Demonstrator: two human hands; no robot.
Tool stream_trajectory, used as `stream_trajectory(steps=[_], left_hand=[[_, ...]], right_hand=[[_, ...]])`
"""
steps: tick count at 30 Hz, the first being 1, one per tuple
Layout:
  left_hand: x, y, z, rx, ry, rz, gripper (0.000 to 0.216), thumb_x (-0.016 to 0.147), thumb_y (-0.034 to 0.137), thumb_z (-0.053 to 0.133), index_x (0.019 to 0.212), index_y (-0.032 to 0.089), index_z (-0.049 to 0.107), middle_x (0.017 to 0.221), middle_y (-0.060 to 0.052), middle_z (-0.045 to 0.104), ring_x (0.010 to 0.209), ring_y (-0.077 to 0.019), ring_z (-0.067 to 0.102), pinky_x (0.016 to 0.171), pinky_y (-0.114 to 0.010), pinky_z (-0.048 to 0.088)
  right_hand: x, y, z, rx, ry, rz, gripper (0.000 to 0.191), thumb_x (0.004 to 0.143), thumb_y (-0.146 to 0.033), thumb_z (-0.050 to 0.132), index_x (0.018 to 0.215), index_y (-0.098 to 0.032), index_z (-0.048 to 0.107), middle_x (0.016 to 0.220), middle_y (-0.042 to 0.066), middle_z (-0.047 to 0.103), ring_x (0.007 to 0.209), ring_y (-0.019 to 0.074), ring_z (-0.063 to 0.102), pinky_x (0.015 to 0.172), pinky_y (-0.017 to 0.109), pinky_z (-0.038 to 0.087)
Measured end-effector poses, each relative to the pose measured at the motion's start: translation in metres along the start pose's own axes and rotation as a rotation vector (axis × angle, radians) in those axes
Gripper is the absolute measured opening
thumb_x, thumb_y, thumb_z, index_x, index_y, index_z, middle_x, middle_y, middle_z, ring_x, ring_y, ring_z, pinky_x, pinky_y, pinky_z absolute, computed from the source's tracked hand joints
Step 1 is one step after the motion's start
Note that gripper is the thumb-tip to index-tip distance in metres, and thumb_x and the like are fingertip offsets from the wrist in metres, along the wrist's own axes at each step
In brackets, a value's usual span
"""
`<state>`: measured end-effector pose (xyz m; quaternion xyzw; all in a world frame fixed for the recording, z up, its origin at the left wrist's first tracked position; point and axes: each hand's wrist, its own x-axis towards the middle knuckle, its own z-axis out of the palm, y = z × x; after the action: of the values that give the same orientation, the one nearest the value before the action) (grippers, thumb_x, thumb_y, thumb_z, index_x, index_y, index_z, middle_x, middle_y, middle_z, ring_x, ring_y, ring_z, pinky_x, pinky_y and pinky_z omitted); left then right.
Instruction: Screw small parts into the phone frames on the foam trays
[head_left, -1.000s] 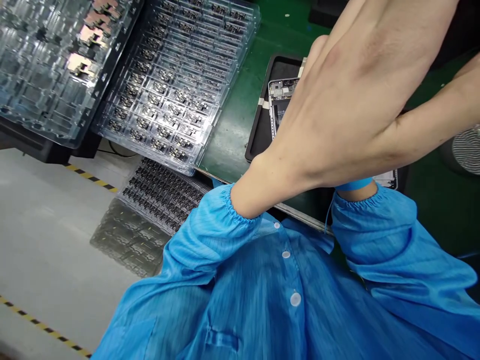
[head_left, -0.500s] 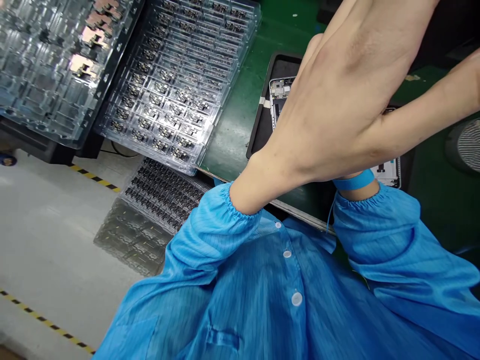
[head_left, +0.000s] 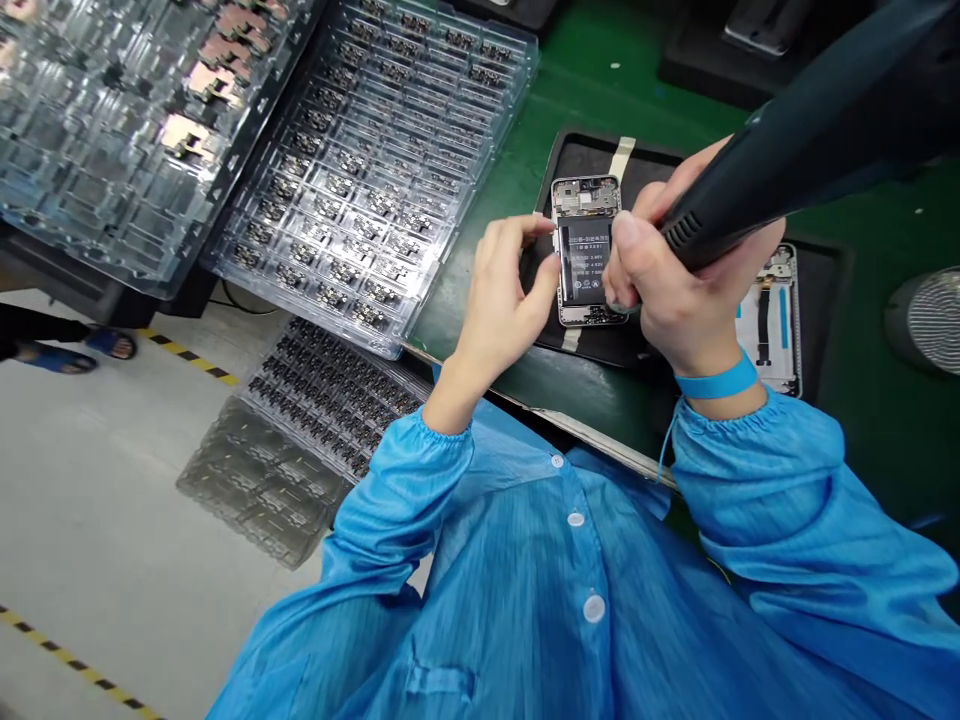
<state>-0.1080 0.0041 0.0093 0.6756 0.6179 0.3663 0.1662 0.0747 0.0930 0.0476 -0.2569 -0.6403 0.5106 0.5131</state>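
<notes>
uncovered smartphone [head_left: 587, 240]: on black tray [head_left: 581, 155], green tabletop [head_left: 525, 150] | left hand [head_left: 499, 290]: thumb and fingers apart at its left edge | right hand [head_left: 679, 300]: clamped round dark electric screwdriver [head_left: 795, 140] | battery [head_left: 585, 270], upper circuit board [head_left: 581, 200] in place; cover off; fastening progress: cannot tell

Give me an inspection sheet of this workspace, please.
Surface: green workbench, edge worn.
Job's things: opened smartphone on a black tray; opened phone housing to its right.
Clutter: clear plastic trays at left, some holding small circuit boards.
Hands: left hand at the smartphone's left edge; right hand gripping a black handheld tool.
Cables: thin dark cable below the trays.
Surroundings: grey floor, yellow-black tape, another person's blue sandals.
</notes>
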Motion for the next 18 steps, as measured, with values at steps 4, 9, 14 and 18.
stream_trajectory(steps=[4, 9, 14, 18], left_hand=[[-0.017, 0.001, 0.011, 0.034, 0.119, -0.215, 0.05, 0.129, 0.041, 0.064, 0.177, 0.026, 0.062, 0.176, -0.024, 0.067, 0.167, -0.0438, 0.064, 0.148, -0.065, 0.05], [-0.018, 0.016, 0.011, 0.182, -0.009, -0.352, 0.056, 0.127, 0.029, 0.056, 0.181, 0.013, 0.059, 0.163, -0.028, 0.071, 0.151, -0.0465, 0.07, 0.14, -0.068, 0.056], [-0.008, 0.035, 0.007, 0.205, -0.063, -0.439, 0.078, 0.132, 0.061, 0.064, 0.194, 0.018, 0.048, 0.177, -0.029, 0.065, 0.164, -0.0492, 0.064, 0.139, -0.068, 0.057], [-0.004, 0.04, 0.007, 0.204, -0.15, -0.483, 0.116, 0.116, 0.083, 0.084, 0.201, 0.018, 0.039, 0.187, -0.031, 0.057, 0.173, -0.0545, 0.057, 0.14, -0.073, 0.055]], right_hand=[[-0.001, -0.011, 0.011, 0.081, 0.033, -0.17, 0.046, 0.114, -0.056, 0.105, 0.112, -0.033, 0.066, 0.074, -0.013, 0.059, 0.046, 0.0098, 0.045, 0.042, 0.029, 0.045], [-0.005, -0.005, 0.018, 0.048, 0.178, -0.133, 0.058, 0.105, -0.069, 0.108, 0.111, -0.035, 0.062, 0.078, -0.012, 0.059, 0.044, 0.0105, 0.041, 0.042, 0.033, 0.051], [-0.007, -0.007, 0.009, 0.081, 0.356, -0.086, 0.059, 0.101, -0.07, 0.108, 0.119, -0.037, 0.063, 0.077, -0.012, 0.053, 0.049, 0.0163, 0.054, 0.054, 0.04, 0.065], [-0.008, -0.032, -0.012, 0.125, 0.486, -0.203, 0.046, 0.106, -0.05, 0.102, 0.118, -0.035, 0.06, 0.074, -0.013, 0.051, 0.045, 0.0132, 0.045, 0.047, 0.033, 0.054]])
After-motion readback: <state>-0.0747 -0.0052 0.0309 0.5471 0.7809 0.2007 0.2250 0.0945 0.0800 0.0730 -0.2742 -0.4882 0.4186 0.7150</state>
